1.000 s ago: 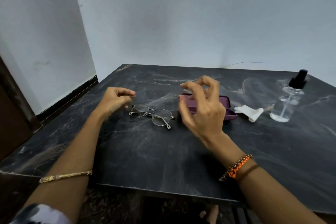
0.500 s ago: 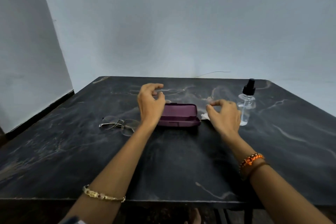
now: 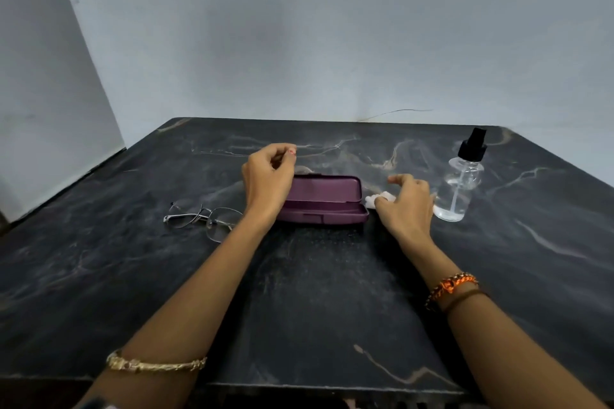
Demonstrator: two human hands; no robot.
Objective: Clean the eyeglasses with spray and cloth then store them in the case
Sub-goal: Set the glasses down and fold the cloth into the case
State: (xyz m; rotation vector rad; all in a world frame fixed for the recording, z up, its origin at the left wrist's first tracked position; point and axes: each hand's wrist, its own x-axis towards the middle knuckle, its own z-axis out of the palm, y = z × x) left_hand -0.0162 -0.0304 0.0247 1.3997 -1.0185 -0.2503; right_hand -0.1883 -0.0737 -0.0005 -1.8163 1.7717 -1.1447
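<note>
Thin metal-framed eyeglasses (image 3: 202, 219) lie folded on the dark marble table (image 3: 315, 292), left of centre. A purple glasses case (image 3: 327, 201) sits mid-table with its lid raised. My left hand (image 3: 267, 179) hovers over the case's left end and hides it; the fingers are curled against the thumb and nothing shows in them. My right hand (image 3: 407, 204) is just right of the case, its fingers curled down onto a crumpled white cloth (image 3: 377, 200), most of which it covers. A clear spray bottle (image 3: 460, 189) with a black pump top stands upright right of that hand.
The table sits in a corner, with pale walls close behind and to the left. Its front edge (image 3: 332, 385) runs below my forearms. A thin wire (image 3: 398, 111) lies along the back edge.
The view has pulled back and tilted up. Both hands stay roughly in place; the left has risen slightly at the case's left end, while the right stays on the cloth.
</note>
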